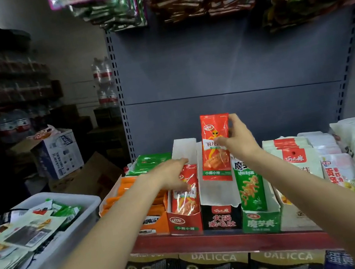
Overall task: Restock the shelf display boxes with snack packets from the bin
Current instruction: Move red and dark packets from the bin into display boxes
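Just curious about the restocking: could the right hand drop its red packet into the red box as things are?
Probably not straight in: the right hand holds the red packet above the neighbouring black box, while the left hand rests across the red box.

Red snack packet point(215, 149) upright above black display box point(221, 217) (its red box point(185, 224) just left).

Both arms outstretched, right hand point(237, 140) raised, fingers pinching, left hand point(173, 173) lower, seemingly flat, palm down

Glossy plastic red packet point(215, 149); matt cardboard display boxes point(221, 217); smooth white plastic bin point(49, 247).
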Tool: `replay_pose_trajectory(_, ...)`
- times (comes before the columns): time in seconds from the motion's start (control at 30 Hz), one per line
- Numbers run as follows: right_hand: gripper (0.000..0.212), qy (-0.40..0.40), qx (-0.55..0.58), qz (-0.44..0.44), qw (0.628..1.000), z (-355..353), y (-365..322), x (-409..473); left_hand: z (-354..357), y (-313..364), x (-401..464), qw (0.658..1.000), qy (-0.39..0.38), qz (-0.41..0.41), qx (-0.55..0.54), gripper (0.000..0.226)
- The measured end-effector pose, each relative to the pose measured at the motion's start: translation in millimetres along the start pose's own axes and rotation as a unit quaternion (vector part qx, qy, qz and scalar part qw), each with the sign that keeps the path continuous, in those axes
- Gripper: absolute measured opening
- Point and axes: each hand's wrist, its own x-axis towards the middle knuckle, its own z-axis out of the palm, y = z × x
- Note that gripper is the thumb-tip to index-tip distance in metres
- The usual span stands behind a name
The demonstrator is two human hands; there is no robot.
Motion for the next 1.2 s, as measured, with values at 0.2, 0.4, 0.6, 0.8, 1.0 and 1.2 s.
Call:
replay_pose_trajectory(0.2,0.062,-0.012,-0.095,-0.037,0.995,-2.1,-0.3,3.8,11.8,-5.3,16.6,0.992,-0.074,0.001,0.098,0.051)
replay_pose_trajectory(0.4,0.035,-0.054,-0.321,-0.111,0.939,7.2,14.1,11.6,18.7,-3.1,11.6,0.990,-0.006,0.029,0.139,0.054)
replay_pose_trajectory(0.6,0.023,-0.073,-0.367,-0.107,0.921,6.7,9.4,3.4,21.8,-1.4,-1.0,0.995,0.080,0.019,0.048,0.043)
replay_pose_trajectory(0.8,0.019,-0.092,-0.292,-0.075,0.949,-0.1,3.7,-14.2,18.9,9.6,-22.4,0.995,0.100,-0.003,-0.021,0.035)
replay_pose_trajectory(1.0,0.020,-0.066,-0.261,-0.107,0.957,-7.0,-0.1,-26.3,17.0,21.0,-30.2,0.994,0.107,0.006,-0.035,0.039)
replay_pose_trajectory(1.2,0.019,-0.104,-0.289,-0.114,0.945,0.6,-4.0,7.2,17.5,8.5,12.4,0.997,-0.027,0.012,0.072,0.065)
